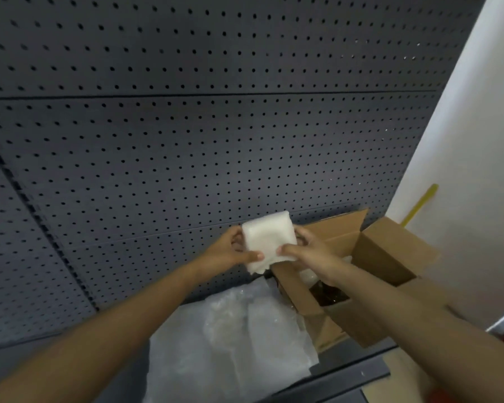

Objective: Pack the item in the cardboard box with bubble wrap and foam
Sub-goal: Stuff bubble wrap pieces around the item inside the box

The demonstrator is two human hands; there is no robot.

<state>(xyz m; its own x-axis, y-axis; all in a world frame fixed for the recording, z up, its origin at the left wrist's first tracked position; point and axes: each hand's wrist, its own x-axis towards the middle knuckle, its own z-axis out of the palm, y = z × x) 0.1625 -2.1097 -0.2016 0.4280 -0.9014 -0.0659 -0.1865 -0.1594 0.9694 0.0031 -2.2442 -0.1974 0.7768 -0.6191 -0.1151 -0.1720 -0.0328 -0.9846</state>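
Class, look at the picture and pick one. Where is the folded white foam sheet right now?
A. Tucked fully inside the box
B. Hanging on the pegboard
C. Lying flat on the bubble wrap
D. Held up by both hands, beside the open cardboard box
D: the left hand and the right hand both grip the folded white foam sheet in the air, next to the open cardboard box.

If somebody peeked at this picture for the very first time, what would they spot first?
Probably the white foam sheet in the middle, held up by the left hand and right hand. Just right of it sits an open cardboard box, with crinkly bubble wrap spread below. Behind everything is a big dark pegboard wall.
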